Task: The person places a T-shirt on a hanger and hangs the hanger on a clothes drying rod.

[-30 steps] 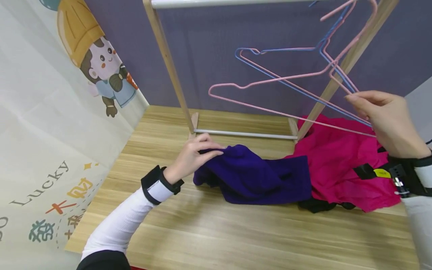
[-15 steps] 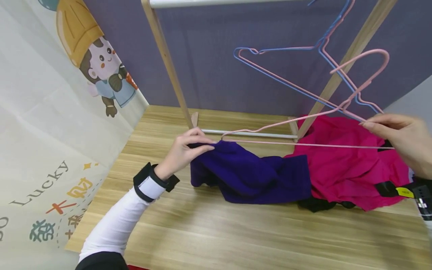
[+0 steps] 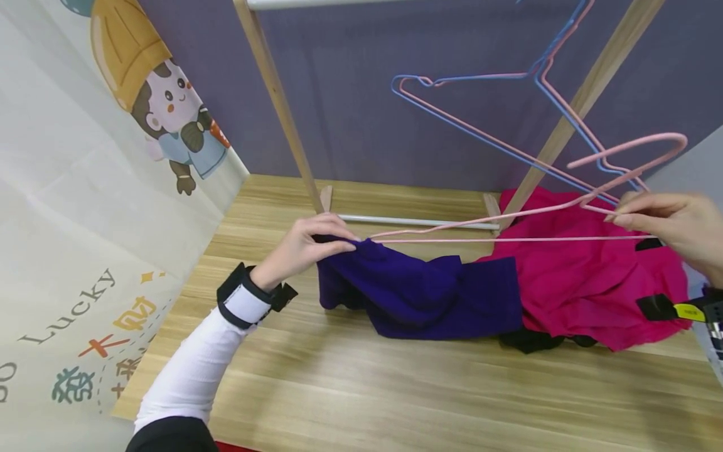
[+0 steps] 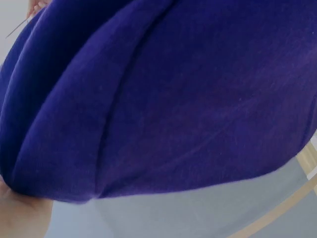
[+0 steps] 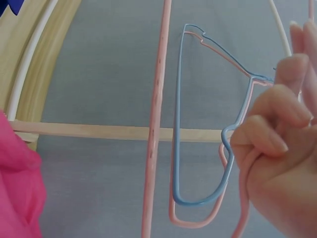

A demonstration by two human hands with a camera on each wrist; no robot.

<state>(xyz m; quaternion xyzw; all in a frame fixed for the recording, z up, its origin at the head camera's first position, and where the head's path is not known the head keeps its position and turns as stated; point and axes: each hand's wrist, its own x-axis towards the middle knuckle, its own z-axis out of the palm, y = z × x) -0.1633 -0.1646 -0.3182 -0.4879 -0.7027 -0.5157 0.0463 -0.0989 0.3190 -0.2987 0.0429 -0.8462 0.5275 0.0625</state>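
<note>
Head: left hand (image 3: 305, 248) pinched on purple cloth (image 3: 415, 289), right hand (image 3: 674, 227) on pink hanger (image 3: 536, 240).

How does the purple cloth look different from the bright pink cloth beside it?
The purple cloth is dark; the pink cloth is vivid. The left hand pinches the purple cloth's edge, while no hand grips the pink cloth. The purple cloth's right end is straight-edged; the pink cloth's outline is irregular. Both lie at least partly on the wood-patterned surface.
</note>
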